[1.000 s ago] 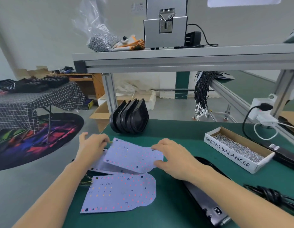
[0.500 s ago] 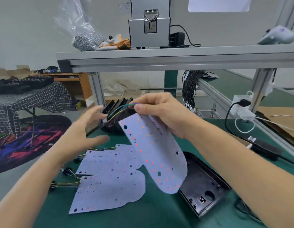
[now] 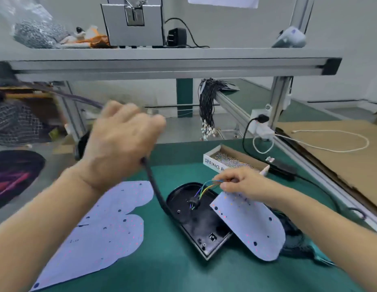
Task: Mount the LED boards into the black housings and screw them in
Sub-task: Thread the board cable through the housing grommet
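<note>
The left hand (image 3: 122, 142) is raised above the green bench (image 3: 177, 268), its fingers curled round a thick black cable (image 3: 153, 186). The cable drops from under the palm and curves down to the left edge of the black housing (image 3: 196, 220), which lies open side up on the bench, below and to the right of that hand.

The right hand (image 3: 240, 182) is lower and to the right, just past the far end of the housing. Its fingertips pinch a bunch of thin coloured wires (image 3: 206, 186) that arc down to a small plug inside the housing. An LED board (image 3: 248, 224), pale and dotted with small lights and holes, hangs tilted directly beneath this hand, its near edge overlapping the right rim of the housing and its rounded end pointing toward the viewer. Whether the hand also grips the board itself I cannot tell; the fingers hide that edge.

Two more LED boards (image 3: 105, 226) lie flat on the bench under the left forearm, well to the left of the housing, overlapping each other.

Behind the right hand stands an open cardboard box of screws (image 3: 231, 161). A bundle of black leads (image 3: 208, 106) hangs from the frame rail farther back.
</note>
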`<state>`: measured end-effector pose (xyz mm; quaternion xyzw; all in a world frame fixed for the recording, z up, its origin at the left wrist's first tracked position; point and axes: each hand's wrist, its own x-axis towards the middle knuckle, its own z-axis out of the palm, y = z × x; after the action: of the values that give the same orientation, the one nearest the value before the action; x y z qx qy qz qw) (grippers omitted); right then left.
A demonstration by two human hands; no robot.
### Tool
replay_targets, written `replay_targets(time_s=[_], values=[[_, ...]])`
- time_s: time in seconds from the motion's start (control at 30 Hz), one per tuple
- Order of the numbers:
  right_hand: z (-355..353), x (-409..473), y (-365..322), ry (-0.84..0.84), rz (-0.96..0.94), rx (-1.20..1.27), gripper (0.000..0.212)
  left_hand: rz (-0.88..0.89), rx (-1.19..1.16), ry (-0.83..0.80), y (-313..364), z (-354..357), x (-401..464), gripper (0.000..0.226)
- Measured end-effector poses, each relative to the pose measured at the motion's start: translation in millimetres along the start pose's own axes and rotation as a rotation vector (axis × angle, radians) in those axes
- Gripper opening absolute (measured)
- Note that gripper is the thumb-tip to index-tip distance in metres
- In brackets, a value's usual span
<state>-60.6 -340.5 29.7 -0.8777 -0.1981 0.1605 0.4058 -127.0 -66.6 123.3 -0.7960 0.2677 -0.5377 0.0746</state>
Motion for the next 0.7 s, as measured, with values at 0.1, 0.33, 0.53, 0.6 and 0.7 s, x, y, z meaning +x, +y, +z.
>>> replay_targets(time_s=[0.1, 0.33, 0.53, 0.6, 0.7], values=[[-19, -5, -6, 0.072, 0.052, 0.215, 0.045, 0.511, -0.140, -0.128, 75, 13, 16, 0.034], [-36, -17, -56, -0.156, -0.069, 1.147, 0.072, 0.883, -0.346, -0.222, 155, 54, 9, 0.020], [-86, -23, -59, 0.326, -0.136, 1.151, 0.032, 0.140, -0.511, -0.038, 118, 85, 0, 0.049], [-98, -30, -52, 0.430, -0.175, 1.047, 0.032, -0.135, -0.394, -0.434, 89, 101, -2, 0.065], [-106, -36, -50, 0.432, -0.242, 0.979, 0.025, 0.006, -0.301, -1.178, 83, 134, -19, 0.065]])
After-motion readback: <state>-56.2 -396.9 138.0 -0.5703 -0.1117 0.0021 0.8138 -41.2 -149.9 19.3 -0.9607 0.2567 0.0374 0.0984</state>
